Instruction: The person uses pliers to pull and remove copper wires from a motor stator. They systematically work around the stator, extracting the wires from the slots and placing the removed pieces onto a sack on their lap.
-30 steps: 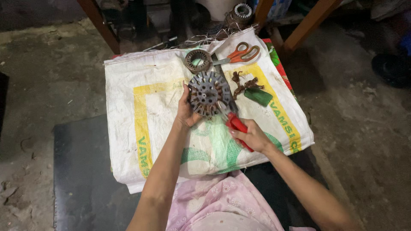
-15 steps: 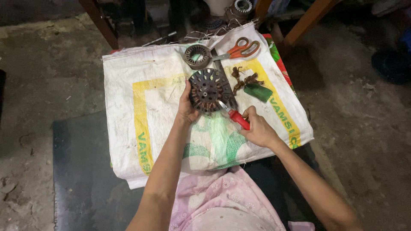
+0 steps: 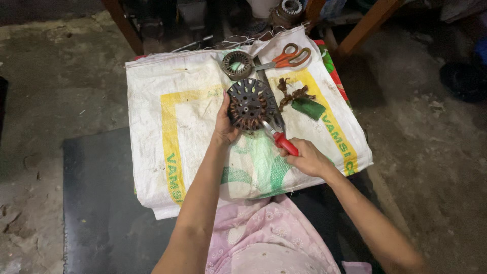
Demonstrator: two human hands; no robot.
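Your left hand (image 3: 224, 128) grips the round dark stator (image 3: 249, 104) at its 8 o'clock edge on the white woven sack (image 3: 167, 127) with yellow and green print, while your right hand (image 3: 307, 160) closes around the red-handled tool (image 3: 280, 140) — long axis running toward 10 o'clock, tip at the stator's rim.

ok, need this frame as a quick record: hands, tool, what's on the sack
left hand: grips the stator, tilted up on the sack
right hand: holds the red-handled tool, tip at the stator's lower edge
behind stator: ring, orange scissors
right of stator: wire scraps, green piece
floor: dark mat
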